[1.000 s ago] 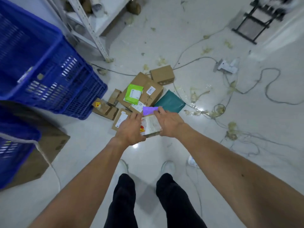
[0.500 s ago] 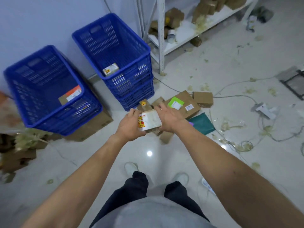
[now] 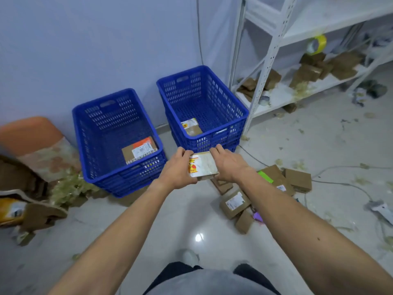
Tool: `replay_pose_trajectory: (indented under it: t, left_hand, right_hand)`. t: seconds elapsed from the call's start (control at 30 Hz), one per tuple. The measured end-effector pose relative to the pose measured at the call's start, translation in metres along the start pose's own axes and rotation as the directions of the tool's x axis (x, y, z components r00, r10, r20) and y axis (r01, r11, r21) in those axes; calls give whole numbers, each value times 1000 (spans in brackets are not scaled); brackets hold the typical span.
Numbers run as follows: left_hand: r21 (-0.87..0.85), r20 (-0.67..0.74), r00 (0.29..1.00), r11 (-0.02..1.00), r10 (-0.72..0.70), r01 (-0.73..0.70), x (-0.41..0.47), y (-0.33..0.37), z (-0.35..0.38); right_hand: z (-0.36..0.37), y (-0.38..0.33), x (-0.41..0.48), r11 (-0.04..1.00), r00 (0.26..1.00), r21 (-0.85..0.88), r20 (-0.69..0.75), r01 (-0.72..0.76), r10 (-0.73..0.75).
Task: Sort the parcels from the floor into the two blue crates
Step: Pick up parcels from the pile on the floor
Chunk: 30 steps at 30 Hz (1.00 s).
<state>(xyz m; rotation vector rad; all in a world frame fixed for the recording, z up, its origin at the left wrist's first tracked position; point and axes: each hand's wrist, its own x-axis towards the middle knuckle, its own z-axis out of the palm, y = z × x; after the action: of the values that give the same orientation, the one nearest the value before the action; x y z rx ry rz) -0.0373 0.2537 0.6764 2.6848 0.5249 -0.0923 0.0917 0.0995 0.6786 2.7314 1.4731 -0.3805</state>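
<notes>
I hold a small white-wrapped parcel with a red and yellow label between both hands, just in front of the right blue crate. My left hand grips its left side and my right hand grips its right side. The right crate holds one brown parcel. The left blue crate holds one brown parcel with an orange label. Several brown parcels lie on the floor to my right, one with a green label.
A white metal shelf with brown boxes and a tape roll stands right of the crates. Cardboard scraps and packing filler lie left of the left crate. Cables and a power strip trail across the floor at right.
My view has swung up from the floor pile to the two crates. Both hands lifted the white parcel off the pile and carried it toward the right crate.
</notes>
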Motion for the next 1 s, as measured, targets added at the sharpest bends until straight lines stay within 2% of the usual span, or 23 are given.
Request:
replay_pose_trajectory:
  t: [0.33,0.47,0.63,0.8,1.0]
  left_hand:
    - [-22,-68,998,1000,-13,12,76,-52,-32]
    - [29,-95,995,999,-32,34,134,-63,-44]
    - [52,-83,989,990,-126,130,228,-71,-46]
    - [75,25,986,984,-163,161,323,-80,-43]
    - [134,213,952,972,-218,193,409,-105,-1]
  right_hand:
    - [-25,-3,101,998,998,-20,-13,60,-60]
    - [-40,21,162,996,996,9,-6,85,-85]
    - [-50,65,254,987,991,86,-11,135,-135]
    - [-45,111,335,983,987,151,101,110,-126]
    - [-6,151,414,981,956,173,262,85,-129]
